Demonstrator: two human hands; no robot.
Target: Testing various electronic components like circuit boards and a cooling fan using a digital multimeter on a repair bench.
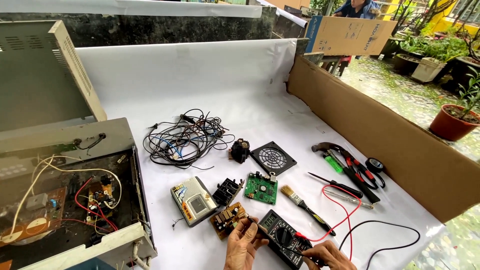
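My left hand (243, 245) pinches a thin probe tip near the brown circuit board (228, 219) at the bottom centre. My right hand (327, 256) holds a second probe low beside the black multimeter (283, 238), which lies between both hands. Red (344, 215) and black (395, 235) test leads loop out to the right of the meter. Just beyond lie a green circuit board (261, 189), a black component block (227, 190) and a small grey panel meter (193, 201).
An opened grey metal device (70, 200) with wires and boards fills the left. A tangle of black wires (184, 140), a fan grille (273, 158), brush (304, 206), screwdrivers, pliers (357, 167) and tape lie on the white sheet. A cardboard wall (380, 135) borders the right.
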